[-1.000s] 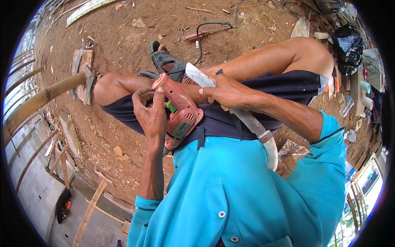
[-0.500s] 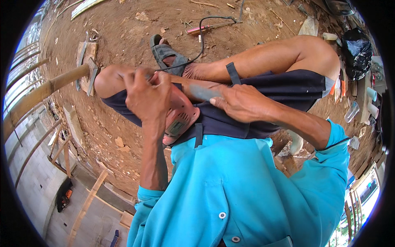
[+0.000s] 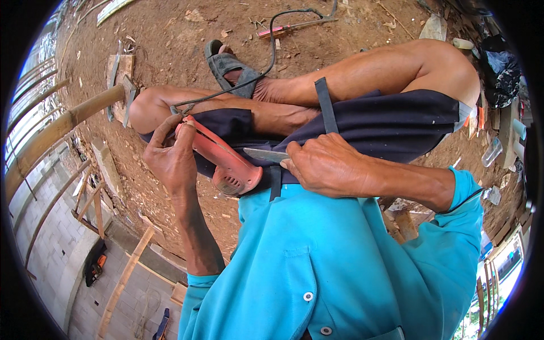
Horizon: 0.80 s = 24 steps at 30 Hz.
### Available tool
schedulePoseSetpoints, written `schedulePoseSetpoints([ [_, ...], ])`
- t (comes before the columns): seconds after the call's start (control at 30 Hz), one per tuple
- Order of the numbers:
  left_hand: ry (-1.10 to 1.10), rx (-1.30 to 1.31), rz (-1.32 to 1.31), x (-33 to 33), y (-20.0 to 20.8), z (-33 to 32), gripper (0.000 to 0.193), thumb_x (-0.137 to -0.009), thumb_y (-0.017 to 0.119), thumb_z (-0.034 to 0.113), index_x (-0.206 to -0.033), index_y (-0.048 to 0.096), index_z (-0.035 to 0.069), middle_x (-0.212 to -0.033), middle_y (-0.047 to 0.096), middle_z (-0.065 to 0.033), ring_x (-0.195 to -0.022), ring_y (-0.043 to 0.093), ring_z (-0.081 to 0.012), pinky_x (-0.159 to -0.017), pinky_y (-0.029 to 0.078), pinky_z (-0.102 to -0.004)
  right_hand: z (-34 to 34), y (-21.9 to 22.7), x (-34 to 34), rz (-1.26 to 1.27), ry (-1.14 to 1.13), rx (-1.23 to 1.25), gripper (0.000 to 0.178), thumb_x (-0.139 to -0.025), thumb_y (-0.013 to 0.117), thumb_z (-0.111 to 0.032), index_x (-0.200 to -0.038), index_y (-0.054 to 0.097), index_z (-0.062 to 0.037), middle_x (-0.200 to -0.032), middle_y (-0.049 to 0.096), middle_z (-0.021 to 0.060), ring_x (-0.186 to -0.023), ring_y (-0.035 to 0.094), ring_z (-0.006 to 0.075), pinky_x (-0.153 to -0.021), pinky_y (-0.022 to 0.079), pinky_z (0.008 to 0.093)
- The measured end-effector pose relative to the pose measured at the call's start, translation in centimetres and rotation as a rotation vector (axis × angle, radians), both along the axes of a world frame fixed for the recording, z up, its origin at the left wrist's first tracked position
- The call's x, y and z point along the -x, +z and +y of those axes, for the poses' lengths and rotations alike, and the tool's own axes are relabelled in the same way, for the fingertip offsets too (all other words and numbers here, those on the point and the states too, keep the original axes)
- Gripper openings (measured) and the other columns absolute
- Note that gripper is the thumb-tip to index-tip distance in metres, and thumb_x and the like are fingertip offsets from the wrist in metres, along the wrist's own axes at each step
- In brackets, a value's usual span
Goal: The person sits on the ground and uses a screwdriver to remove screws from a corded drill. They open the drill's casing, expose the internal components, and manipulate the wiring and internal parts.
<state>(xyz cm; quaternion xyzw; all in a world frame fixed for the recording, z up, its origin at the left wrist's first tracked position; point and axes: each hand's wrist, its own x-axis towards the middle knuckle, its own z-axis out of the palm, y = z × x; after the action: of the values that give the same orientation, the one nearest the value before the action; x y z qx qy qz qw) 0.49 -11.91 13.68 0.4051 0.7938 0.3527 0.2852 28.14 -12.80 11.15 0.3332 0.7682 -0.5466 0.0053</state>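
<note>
A red corded power tool [image 3: 218, 152] with a slotted handle and a vented, rounded end lies slanted over my lap. My left hand [image 3: 174, 148] has its thumb and fingers closed on the tool's far end, beside where the black cord [image 3: 235, 89] comes out. In my right hand [image 3: 331, 166] is a flat grey metal blade [image 3: 265, 154], gripped at its right end. The blade points left, and its tip is close to the tool's housing; whether they touch I cannot tell. My right-hand fingers hide the rest of the blade.
A red-handled screwdriver [image 3: 273, 32] lies on the dirt ground beyond my sandal [image 3: 235, 73]. A bamboo pole [image 3: 68, 130] slants in at the left, near a wooden board [image 3: 120, 85]. At the right are a black plastic bag [image 3: 501, 73] and a clear cup [image 3: 492, 153].
The power tool has turned, its vented end swinging right. My left hand has shifted left and down along with it. The blade in my right hand has come nearer to my body.
</note>
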Motion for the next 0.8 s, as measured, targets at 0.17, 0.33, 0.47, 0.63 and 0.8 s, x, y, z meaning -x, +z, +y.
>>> schedulePoseSetpoints([
  [0.17,0.002,0.036,0.009,0.2,0.2,0.3,0.03,-0.085,0.081,0.008,-0.11,0.076,-0.009,-0.084,0.068,0.0008,-0.074,0.058,-0.0044,-0.065,0.044,-0.0187,0.4,0.5,1.2,0.012,-0.019,0.032,0.043,-0.107,0.054,-0.031,-0.084,0.057,0.0054,-0.061,0.06,0.0249,-0.057,0.06,0.0469,-0.059,0.045,0.0591],
  [0.33,0.012,0.015,-0.01,0.1,-0.1,0.3,0.031,-0.085,0.08,0.008,-0.11,0.076,-0.01,-0.083,0.067,0.0013,-0.074,0.057,-0.0042,-0.066,0.043,-0.0183,1.2,1.2,2.0,-0.009,0.011,0.031,0.03,-0.097,0.057,-0.018,-0.084,0.063,0.008,-0.072,0.068,0.0315,-0.068,0.071,0.0475,-0.063,0.055,0.0573],
  [0.47,0.02,0.01,-0.034,0.0,-0.1,0.4,0.031,-0.085,0.08,0.007,-0.11,0.075,-0.01,-0.084,0.067,0.0013,-0.076,0.058,-0.0043,-0.067,0.044,-0.0182,1.1,1.3,2.3,-0.011,-0.017,0.049,0.029,-0.096,0.057,-0.017,-0.083,0.063,0.0084,-0.072,0.068,0.0319,-0.068,0.071,0.0481,-0.062,0.055,0.0577],
  [0.63,0.017,0.044,0.0,-0.5,0.2,0.6,0.032,-0.085,0.08,0.008,-0.11,0.075,-0.011,-0.084,0.067,0.0012,-0.076,0.058,-0.0046,-0.069,0.045,-0.019,1.8,1.8,2.5,-0.039,0.001,0.06,0.032,-0.099,0.055,-0.021,-0.085,0.061,0.008,-0.071,0.066,0.0309,-0.067,0.067,0.049,-0.064,0.052,0.0588],
  [0.8,0.015,0.05,-0.011,-1.0,0.5,0.7,0.03,-0.086,0.078,0.008,-0.109,0.075,-0.011,-0.083,0.067,0.0011,-0.076,0.058,-0.0049,-0.07,0.046,-0.0199,1.9,1.6,2.4,-0.065,0.066,0.088,0.041,-0.107,0.053,-0.031,-0.088,0.057,0.0053,-0.068,0.062,0.0283,-0.065,0.062,0.0498,-0.066,0.046,0.0612],
])
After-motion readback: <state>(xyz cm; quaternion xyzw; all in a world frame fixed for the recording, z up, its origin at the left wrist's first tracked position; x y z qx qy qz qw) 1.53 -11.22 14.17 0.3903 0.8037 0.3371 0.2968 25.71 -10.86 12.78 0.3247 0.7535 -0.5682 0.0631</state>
